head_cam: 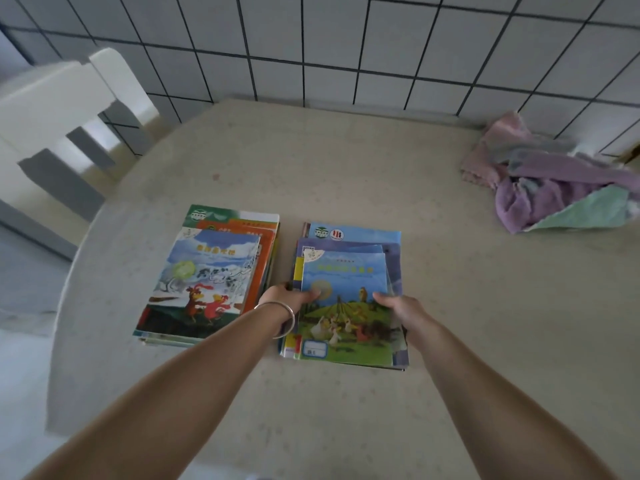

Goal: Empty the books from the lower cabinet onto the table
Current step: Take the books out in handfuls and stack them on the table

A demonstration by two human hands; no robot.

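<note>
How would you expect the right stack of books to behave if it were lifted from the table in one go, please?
The right stack would probably sag, since its books look thin and soft-covered. The covers look glossy and the edges sit staggered, so books may slide apart. The left hand and right hand hold opposite sides, which should help.

Head-worn wide-angle view, looking steeply down, close over the table (346,168)

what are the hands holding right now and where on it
Both hands hold the right stack of books by its side edges: the left hand on its left edge, the right hand on its right, thumbs on the top cover.
</note>
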